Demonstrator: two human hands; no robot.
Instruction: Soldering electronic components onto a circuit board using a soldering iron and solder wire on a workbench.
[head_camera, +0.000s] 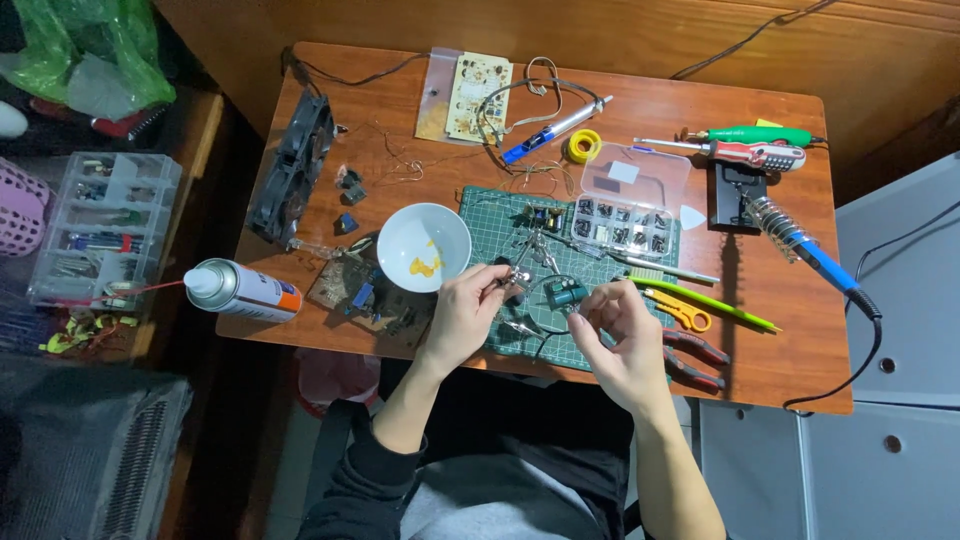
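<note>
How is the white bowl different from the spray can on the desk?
The white bowl stands upright and open, showing yellow bits inside; the spray can lies on its side with its cap end pointing left. The bowl is round and wide; the can is long and narrow. The bowl is all white, while the can has an orange band and a thin red straw. The bowl sits nearer the left hand. Both rest on the wooden desk.

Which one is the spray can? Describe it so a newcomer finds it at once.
Start at the wooden table and go to its front left corner, left of the white bowl. The spray can lies there on its side, overhanging the edge. It alone is a silvery cylinder with a white cap, an orange band and a thin red straw.
</note>
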